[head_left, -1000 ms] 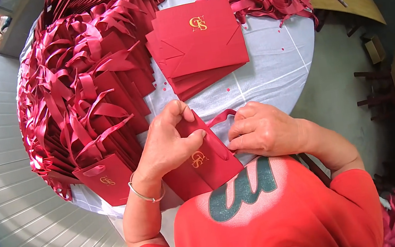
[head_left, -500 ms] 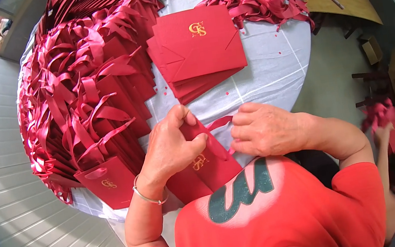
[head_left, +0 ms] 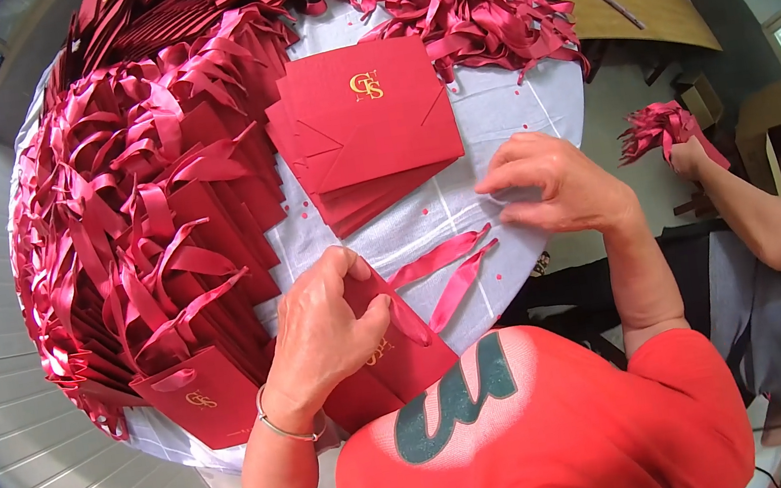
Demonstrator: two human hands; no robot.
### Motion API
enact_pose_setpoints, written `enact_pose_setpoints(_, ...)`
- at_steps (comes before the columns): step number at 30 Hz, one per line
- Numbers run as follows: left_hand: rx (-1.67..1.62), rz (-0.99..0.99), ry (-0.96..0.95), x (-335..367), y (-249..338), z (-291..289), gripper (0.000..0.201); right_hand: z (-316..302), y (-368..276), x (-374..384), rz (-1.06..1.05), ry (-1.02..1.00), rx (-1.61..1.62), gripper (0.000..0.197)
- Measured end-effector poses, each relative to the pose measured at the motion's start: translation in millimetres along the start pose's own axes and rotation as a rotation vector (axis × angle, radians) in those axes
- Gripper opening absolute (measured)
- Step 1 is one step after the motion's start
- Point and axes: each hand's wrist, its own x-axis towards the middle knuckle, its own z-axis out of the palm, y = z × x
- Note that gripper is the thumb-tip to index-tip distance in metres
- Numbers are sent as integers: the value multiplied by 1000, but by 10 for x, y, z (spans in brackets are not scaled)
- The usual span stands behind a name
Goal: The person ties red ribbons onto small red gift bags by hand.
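Observation:
My left hand (head_left: 329, 320), a bracelet at its wrist, is closed on a red paper gift bag (head_left: 418, 365) lying flat near me. Two loose ends of a pink-red ribbon (head_left: 447, 254) stretch from that bag to the right over the cloth. My right hand (head_left: 557, 183) is over the table's right edge, fingers bent and apart, with nothing visible in it. Ahead lies a fanned stack of flat red bags (head_left: 379, 126) with a gold emblem. On the left, many red bags with ribbon handles (head_left: 145, 199) are packed in overlapping rows.
A heap of loose ribbons (head_left: 488, 15) covers the round table's far right. More folded red bags (head_left: 171, 30) lie at the far left. At right, a co-worker's hand (head_left: 691, 157) holds a bunch of ribbons (head_left: 656, 129). Beyond are a wooden table (head_left: 666, 1) and cardboard boxes (head_left: 765, 126).
My right hand has let go of the ribbon and moved up and right, leaving its ends on the cloth. My left hand stays on the bag. The co-worker has come closer.

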Motion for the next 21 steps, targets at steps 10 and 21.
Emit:
enact_pose_setpoints(10, 37, 38, 14, -28, -13, -23, 28, 246, -187, -103, -83, 127, 19, 35)
enact_pose_setpoints(21, -133, -20, 36, 1, -49, -75, 15, 651, -737, 168, -245, 308, 37, 27)
